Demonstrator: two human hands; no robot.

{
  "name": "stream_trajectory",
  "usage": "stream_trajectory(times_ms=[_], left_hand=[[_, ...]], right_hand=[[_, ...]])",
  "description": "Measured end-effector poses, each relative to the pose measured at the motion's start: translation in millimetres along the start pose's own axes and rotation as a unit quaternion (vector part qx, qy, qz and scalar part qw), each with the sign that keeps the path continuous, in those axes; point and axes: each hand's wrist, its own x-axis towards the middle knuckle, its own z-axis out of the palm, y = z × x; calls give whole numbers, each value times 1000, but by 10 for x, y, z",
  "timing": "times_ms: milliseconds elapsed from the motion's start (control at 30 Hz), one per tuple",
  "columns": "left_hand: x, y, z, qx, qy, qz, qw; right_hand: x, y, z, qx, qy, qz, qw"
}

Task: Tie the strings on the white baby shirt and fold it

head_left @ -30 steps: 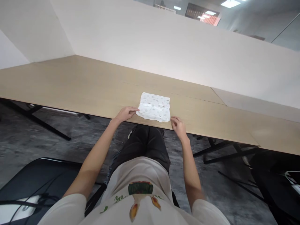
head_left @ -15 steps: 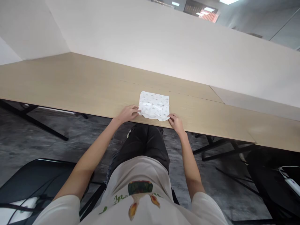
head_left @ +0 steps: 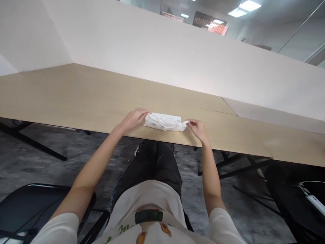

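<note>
A white patterned cloth lies near the front edge of the wooden table, folded over into a narrow strip with creases along it. At its upper left corner, my left hand pinches the cloth between thumb and fingers. My right hand grips the right corner, which is twisted and lifted slightly off the tabletop.
Behind the table rises a white partition. A black chair stands at the lower left, and another dark chair at the right holds a white device with a cable.
The cloth's near edge has been lifted and folded away from me, so the cloth is now a narrower strip. Both hands have moved slightly outward, still holding it.
</note>
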Motion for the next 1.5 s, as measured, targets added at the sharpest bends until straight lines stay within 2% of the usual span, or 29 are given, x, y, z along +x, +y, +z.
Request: stream_trajectory(times_ms=[100,167,233,333,467,667,800,867,933,1033,1500], left_hand=[[407,-260,90,-39,0,-56,998],[626,-476,266,-39,-8,-89,995],[743,-660,483,-19,-33,-136,990],[722,-819,767,4,-50,-203,978],[540,-884,950,4,33,-215,976],[429,-948,987,-122,124,-248,953],[418,-978,979,-216,221,-287,907],[418,-982,976,-254,249,-302,884],[422,-973,975,-278,254,-311,873],[428,-938,966,-293,235,-318,871],[397,-923,949,-255,196,-307,896]], right_hand=[[504,120,82,1,6,61,998],[777,243,231,-18,12,111,994],[928,370,414,-53,15,151,987],[935,530,644,-89,0,175,981],[784,667,769,-88,37,155,983],[699,792,765,-58,106,144,982],[710,890,748,-17,167,165,972],[719,930,748,2,189,166,968],[728,955,752,20,201,163,966],[734,965,760,38,202,166,964],[701,908,764,51,167,159,972]])
